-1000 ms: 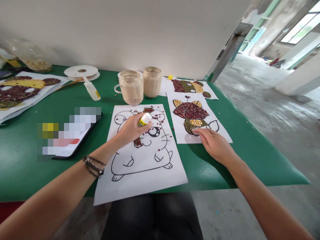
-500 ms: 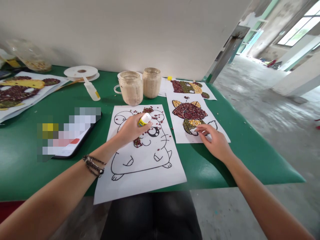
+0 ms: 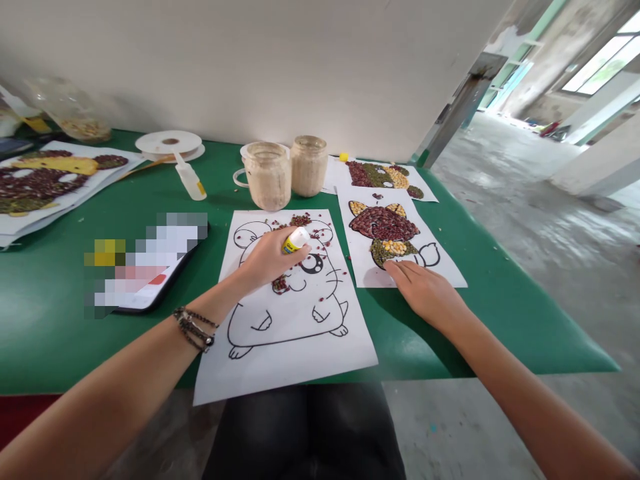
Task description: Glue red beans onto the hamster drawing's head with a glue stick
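Observation:
My left hand (image 3: pixel 275 257) is closed around a glue stick (image 3: pixel 296 241) with a yellow label and a white end. It rests over a paper with a hamster outline (image 3: pixel 295 327), where dark red and green beans lie on the head and near one cheek. To the right, my right hand (image 3: pixel 425 287) reaches onto a fox picture (image 3: pixel 440 277), fingertips drawn together at the lower edge of its body. Whatever is between those fingertips is hidden. Red beans (image 3: pixel 385 223) cover the fox's head, with yellow kernels (image 3: pixel 394 247) and green beans on its chest.
Behind the papers stand two cloudy jars (image 3: pixel 269 180). A small glue bottle (image 3: pixel 190 181), a white spool (image 3: pixel 170 143) and a phone (image 3: pixel 160 283) are on the left of the green table (image 3: pixel 410 333). Finished-looking bean pictures (image 3: pixel 50 183) lie far left; another (image 3: pixel 380 177) lies behind the fox.
My right hand has moved slightly down and left on the fox picture, and its fingers have come together. The left hand keeps the glue stick in about the same spot.

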A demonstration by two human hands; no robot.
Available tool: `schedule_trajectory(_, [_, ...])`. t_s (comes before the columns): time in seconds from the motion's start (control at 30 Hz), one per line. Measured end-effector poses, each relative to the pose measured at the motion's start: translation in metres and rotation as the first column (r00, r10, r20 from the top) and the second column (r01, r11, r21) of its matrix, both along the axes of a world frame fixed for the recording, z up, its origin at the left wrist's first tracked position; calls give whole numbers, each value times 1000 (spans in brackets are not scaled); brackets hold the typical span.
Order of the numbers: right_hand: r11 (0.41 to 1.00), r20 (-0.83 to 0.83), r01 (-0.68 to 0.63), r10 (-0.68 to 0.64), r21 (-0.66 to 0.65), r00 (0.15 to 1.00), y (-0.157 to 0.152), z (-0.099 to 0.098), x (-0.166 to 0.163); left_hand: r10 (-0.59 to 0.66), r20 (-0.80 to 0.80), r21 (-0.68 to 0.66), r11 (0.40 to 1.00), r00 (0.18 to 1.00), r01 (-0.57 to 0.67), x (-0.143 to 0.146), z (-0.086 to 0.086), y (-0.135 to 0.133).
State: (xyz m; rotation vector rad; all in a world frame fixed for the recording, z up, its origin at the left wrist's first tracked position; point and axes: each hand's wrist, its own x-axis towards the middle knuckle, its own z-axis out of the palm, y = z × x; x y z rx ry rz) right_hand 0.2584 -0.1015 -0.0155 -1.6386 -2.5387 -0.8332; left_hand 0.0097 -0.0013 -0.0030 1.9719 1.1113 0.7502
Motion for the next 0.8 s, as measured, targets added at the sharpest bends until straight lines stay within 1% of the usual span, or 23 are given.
schedule_trajectory(0.1, [1000,66,-3,1,25,998,0,1,-2,-1,2,11,1000,1000,1,-1,-1,1])
schedule_trajectory(0.2, [999,47,48,-49,14,998,1,0,-1,1,2,32,999,1000,-1,-1,-1,1])
schedule_trajectory(0.27, [995,-60,101,-101,-1,993,2,-2,2,0,-1,32,999,1000,0,-1,-1,1])
schedule_trajectory(0.3, [992,-151,124,-123,-4,981,3,-3,3,1,-5,25,1000,1000,-1,-1,0,1])
schedule_trajectory(0.33, [991,-263,137,-134,-8,955,4,-4,5,3,-11,19,1000,1000,-3,-1,0,1])
schedule_trajectory(0.37, [990,-389,142,-137,-16,911,5,-4,6,7,-16,18,1000,1000,-6,-1,0,1])
schedule_trajectory(0.4, [990,-521,140,-134,-28,843,6,-4,7,10,-21,23,1000,1000,-9,-1,0,0])
schedule_trajectory(0.43, [991,-648,129,-129,-47,751,7,-3,9,13,-22,32,999,1000,-12,-1,1,0])
schedule_trajectory(0.47, [991,-762,107,-127,-77,635,8,-2,9,13,-21,44,999,1000,-12,-1,0,1])
schedule_trajectory(0.5, [991,-861,72,-131,-109,492,8,0,9,13,-19,56,998,1000,-12,-1,0,1])
schedule_trajectory(0.53, [990,-935,24,-142,-142,325,8,3,7,14,-19,66,998,1000,-12,-1,0,1])
schedule_trajectory(0.57, [985,-976,-38,-163,-170,144,8,7,5,16,-22,71,997,1000,-14,-1,0,1])
schedule_trajectory(0.63, [964,-954,-184,-227,-192,-197,4,16,-4,21,-34,75,997,999,-18,-1,-1,2])
schedule_trajectory(0.67, [948,-907,-258,-267,-186,-327,1,21,-10,21,-38,77,997,999,-18,-1,-2,2])
schedule_trajectory(0.7, [934,-855,-315,-298,-169,-424,-2,25,-16,21,-40,78,997,999,-18,-1,-2,2])
schedule_trajectory(0.73, [917,-808,-369,-330,-151,-487,-5,30,-23,19,-38,76,997,999,-16,-1,-2,2])
schedule_trajectory(0.8, [888,-733,-445,-377,-113,-567,-10,37,-37,17,-26,68,998,1000,-15,-1,-3,2])
